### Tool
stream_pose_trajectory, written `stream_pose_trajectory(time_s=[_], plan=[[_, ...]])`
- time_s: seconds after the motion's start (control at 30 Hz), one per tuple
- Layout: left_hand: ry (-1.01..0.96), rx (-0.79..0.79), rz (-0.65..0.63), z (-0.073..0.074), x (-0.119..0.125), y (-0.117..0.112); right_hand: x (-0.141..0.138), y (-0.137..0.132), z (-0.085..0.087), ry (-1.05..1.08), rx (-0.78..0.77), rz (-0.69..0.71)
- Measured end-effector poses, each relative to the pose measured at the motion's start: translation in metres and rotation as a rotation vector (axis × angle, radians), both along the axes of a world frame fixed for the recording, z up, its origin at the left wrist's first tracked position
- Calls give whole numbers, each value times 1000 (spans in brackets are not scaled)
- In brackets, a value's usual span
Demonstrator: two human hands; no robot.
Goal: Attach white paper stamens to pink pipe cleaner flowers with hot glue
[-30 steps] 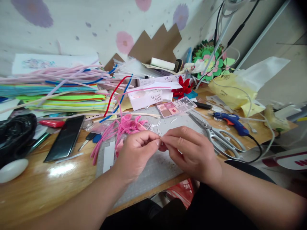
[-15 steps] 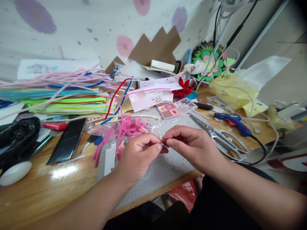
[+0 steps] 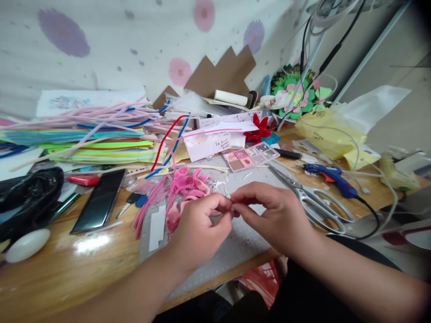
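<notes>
My left hand (image 3: 202, 229) and my right hand (image 3: 269, 215) meet fingertip to fingertip above a grey cutting mat (image 3: 235, 244). Both pinch a very small piece between thumb and forefinger; it is too small to name. Just behind my left hand lies a heap of bent pink pipe cleaners (image 3: 182, 190), with thin white wire scraps (image 3: 217, 184) beside it.
Large scissors (image 3: 311, 199) and a blue glue gun (image 3: 332, 177) lie right of the mat. An eyeshadow palette (image 3: 251, 156) sits behind it. A black phone (image 3: 99, 202), keys (image 3: 131, 202), a black bag (image 3: 27, 202) and stacked coloured pipe cleaners (image 3: 87, 139) fill the left. The wooden table's edge (image 3: 101, 282) is near.
Both hands stay pinched together on the tiny piece and have shifted slightly right and down in view. The camera tilted a little, so the table's clutter sits lower.
</notes>
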State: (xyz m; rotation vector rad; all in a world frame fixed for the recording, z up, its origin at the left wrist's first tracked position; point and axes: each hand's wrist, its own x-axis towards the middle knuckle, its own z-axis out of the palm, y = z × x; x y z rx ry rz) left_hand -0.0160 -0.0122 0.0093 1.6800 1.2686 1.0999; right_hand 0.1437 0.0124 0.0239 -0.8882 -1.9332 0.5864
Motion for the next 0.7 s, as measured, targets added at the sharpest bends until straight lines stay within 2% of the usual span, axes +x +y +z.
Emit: stream_pose_trajectory(time_s=[0.2, 0.37, 0.47, 0.6, 0.7], plan=[[150, 110, 66, 3, 2, -1, 0, -2, -1, -87, 207, 25], [135, 91, 74, 2, 2, -2, -3, -1, -1, -79, 170, 13], [193, 161, 98, 3, 1, -3, -3, 1, -2, -75, 147, -10], [359, 347, 99, 5, -1, -4, -2, 1, -4, -95, 221, -29], [394, 362, 103, 4, -1, -5, -1, -2, -4, -141, 312, -26]])
